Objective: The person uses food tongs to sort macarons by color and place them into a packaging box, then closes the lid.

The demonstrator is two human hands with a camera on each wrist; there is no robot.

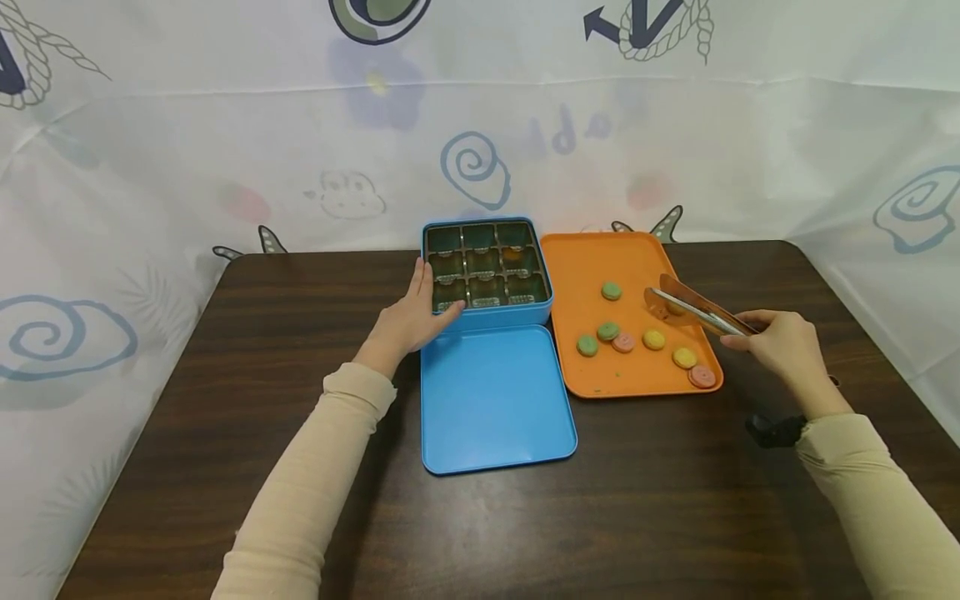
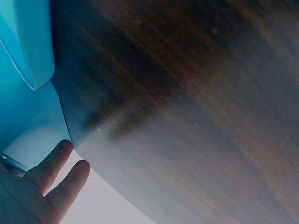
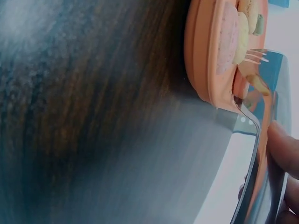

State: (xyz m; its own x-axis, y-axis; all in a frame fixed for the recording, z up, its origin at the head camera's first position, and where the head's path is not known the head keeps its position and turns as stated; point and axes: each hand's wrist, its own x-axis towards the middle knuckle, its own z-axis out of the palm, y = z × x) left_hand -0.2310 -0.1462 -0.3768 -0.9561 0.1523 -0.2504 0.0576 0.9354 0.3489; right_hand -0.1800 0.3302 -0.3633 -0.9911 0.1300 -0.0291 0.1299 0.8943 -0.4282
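Observation:
In the head view my left hand touches the left side and front corner of a blue tin with a dark divided insert; its fingers are straight. The left wrist view shows two spread fingers by the tin's blue wall. My right hand holds metal serving tongs, their tips over the orange tray. In the right wrist view one tong arm ends in fork tines. A macaron lies at the tips; whether they grip it is unclear.
Green, yellow and pink macarons lie scattered on the tray. The flat blue lid lies in front of the tin. An orange-yellow patch shows in a back-right compartment. A patterned white cloth hangs behind the brown table.

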